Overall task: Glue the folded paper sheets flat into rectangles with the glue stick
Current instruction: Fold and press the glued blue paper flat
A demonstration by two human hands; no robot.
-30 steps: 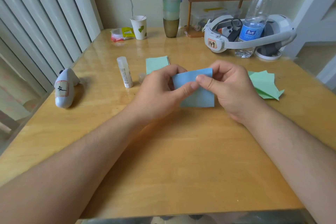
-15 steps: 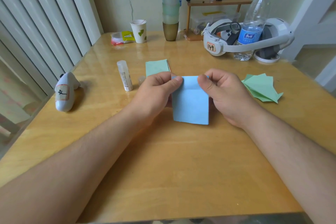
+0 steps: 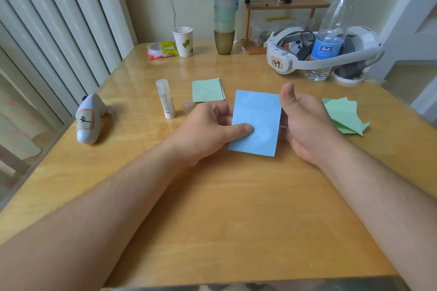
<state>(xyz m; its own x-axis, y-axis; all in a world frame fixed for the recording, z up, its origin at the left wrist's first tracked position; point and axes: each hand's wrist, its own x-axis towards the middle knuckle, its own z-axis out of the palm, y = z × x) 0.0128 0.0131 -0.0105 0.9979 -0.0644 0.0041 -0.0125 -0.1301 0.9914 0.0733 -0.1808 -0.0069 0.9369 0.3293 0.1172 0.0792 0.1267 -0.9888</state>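
A blue paper rectangle (image 3: 257, 120) is held flat above the table's middle. My left hand (image 3: 208, 127) pinches its lower left edge, thumb on top and fingers underneath. My right hand (image 3: 305, 120) is at the sheet's right edge with the palm turned up and the thumb raised; its fingers reach behind the paper and are hidden. The glue stick (image 3: 165, 99) stands upright and uncapped to the left, its clear cap (image 3: 187, 105) lying beside it. A small stack of flat green rectangles (image 3: 208, 90) lies behind the blue sheet. Folded green sheets (image 3: 345, 116) lie in a loose pile at the right.
A white shark-shaped toy (image 3: 89, 118) lies at the table's left edge. At the back stand a paper cup (image 3: 183, 41), a stack of cups (image 3: 224, 12), a wooden shelf (image 3: 283, 7), a white headset (image 3: 319, 54) and a water bottle (image 3: 333, 33). The wooden table (image 3: 236, 208) is bare in front.
The blue sheet went from folded in both hands' pinch to a flat, upright rectangle. My right hand let go of its top edge and turned palm-up at the sheet's right side.
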